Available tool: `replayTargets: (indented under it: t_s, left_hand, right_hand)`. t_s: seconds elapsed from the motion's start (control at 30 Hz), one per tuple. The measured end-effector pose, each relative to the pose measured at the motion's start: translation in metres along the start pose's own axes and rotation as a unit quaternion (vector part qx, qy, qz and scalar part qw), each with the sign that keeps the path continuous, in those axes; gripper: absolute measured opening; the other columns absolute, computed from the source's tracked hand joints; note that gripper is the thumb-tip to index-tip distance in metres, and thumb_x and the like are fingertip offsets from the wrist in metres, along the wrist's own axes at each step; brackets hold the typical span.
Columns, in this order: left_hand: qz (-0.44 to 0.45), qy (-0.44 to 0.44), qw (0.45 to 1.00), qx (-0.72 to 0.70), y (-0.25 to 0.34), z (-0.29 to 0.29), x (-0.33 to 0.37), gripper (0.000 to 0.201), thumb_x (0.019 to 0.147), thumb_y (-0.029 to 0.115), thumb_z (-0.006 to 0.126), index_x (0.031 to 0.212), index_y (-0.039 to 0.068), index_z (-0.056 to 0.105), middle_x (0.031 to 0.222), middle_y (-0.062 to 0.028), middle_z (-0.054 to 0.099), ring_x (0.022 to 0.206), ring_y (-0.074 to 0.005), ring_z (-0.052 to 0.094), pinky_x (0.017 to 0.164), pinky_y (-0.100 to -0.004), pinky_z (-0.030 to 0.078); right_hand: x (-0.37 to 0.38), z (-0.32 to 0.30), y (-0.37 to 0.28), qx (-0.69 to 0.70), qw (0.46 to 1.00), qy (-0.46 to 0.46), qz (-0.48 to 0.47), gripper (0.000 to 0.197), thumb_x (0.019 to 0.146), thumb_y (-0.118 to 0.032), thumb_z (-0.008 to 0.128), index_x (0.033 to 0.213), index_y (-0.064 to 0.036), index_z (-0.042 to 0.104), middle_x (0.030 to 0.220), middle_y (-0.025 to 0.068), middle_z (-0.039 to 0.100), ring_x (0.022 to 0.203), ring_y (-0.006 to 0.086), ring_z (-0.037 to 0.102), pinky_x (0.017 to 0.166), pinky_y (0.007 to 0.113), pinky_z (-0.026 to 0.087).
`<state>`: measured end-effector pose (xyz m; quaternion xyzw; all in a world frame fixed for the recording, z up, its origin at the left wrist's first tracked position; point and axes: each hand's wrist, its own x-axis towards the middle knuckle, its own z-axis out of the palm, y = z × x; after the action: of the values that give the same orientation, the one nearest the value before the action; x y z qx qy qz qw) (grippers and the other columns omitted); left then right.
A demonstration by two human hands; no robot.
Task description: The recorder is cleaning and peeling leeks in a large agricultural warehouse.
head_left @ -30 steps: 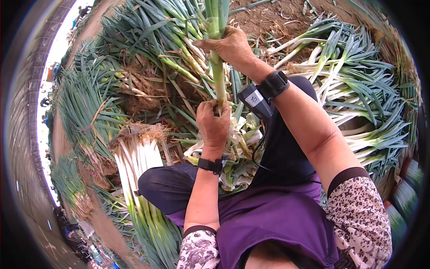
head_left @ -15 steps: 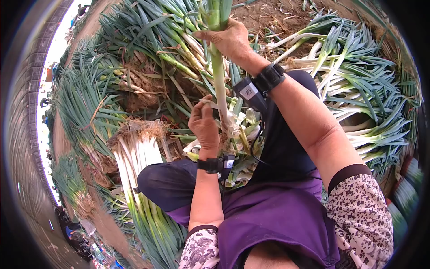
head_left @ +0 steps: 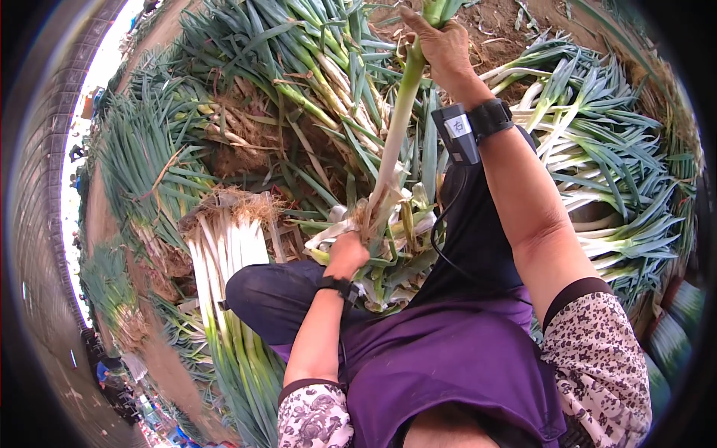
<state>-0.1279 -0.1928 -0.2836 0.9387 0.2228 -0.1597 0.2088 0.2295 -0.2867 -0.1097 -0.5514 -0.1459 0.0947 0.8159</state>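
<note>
My right hand (head_left: pixel 442 58) is closed round the green upper part of a leek (head_left: pixel 398 123), which slants down and left, its root end low between my knees. Beside that root end is my left hand (head_left: pixel 347 255), its fingers curled and partly hidden. What it pinches there, perhaps a strip of outer skin, cannot be made out. Below the leek, peeled leaves and skins (head_left: pixel 407 231) lie in a loose heap between my legs.
Trimmed leeks (head_left: pixel 575 160) with white stems are piled at the right. Untrimmed leeks (head_left: pixel 317 75) lie ahead, more leeks (head_left: pixel 138 160) at the left. A bundle of white-stemmed leeks (head_left: pixel 231 243), roots still on, lies beside my left knee (head_left: pixel 265 295).
My left hand has moved down from mid-stem to the root end. My right hand has moved up and right, tilting the leek.
</note>
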Motion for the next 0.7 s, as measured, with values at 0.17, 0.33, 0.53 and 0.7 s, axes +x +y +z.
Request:
replayTargets:
  t_s: [0.17,0.33,0.53,0.7]
  left_hand:
    - [-0.017,0.088,0.959,-0.268,0.067,-0.125,-0.012,0.025,0.084,0.015,0.068,0.103,-0.002,0.066,0.082,-0.009,0.069,0.073,-0.0114,0.063,0.067,-0.0247,0.049]
    - [0.088,0.116,0.916,-0.374,0.11,-0.155,0.011,0.029,0.086,0.018,0.069,0.105,-0.003,0.066,0.088,-0.0047,0.068,0.081,-0.0076,0.061,0.074,-0.0204,0.048]
    - [0.051,0.054,0.852,-0.518,0.114,-0.141,0.037,0.031,0.086,0.022,0.07,0.103,-0.004,0.067,0.09,-0.0048,0.068,0.082,-0.0087,0.061,0.078,-0.0222,0.049]
    - [0.071,0.047,0.823,-0.562,0.128,-0.147,0.055,0.028,0.086,0.019,0.069,0.103,-0.004,0.067,0.09,-0.0059,0.068,0.083,-0.009,0.063,0.079,-0.0233,0.051]
  right_hand:
    - [-0.002,-0.002,-0.019,0.034,0.994,0.046,0.094,0.037,0.086,-0.044,0.065,0.088,-0.0088,0.054,0.064,0.0013,0.049,0.05,0.0114,0.046,0.044,0.027,0.041]
    - [-0.005,-0.001,-0.025,0.184,0.956,-0.142,0.182,0.04,0.092,-0.048,0.052,0.095,-0.0079,0.053,0.067,0.0009,0.049,0.054,0.0128,0.049,0.048,0.03,0.044]
    - [-0.011,0.004,-0.028,0.21,0.942,-0.168,0.202,0.045,0.093,-0.05,0.047,0.107,-0.0078,0.051,0.072,0.0023,0.048,0.06,0.016,0.049,0.053,0.032,0.044]
    - [-0.013,0.001,-0.032,0.235,0.935,-0.176,0.197,0.049,0.092,-0.056,0.046,0.101,-0.0079,0.053,0.066,0.0021,0.048,0.055,0.015,0.047,0.05,0.031,0.042]
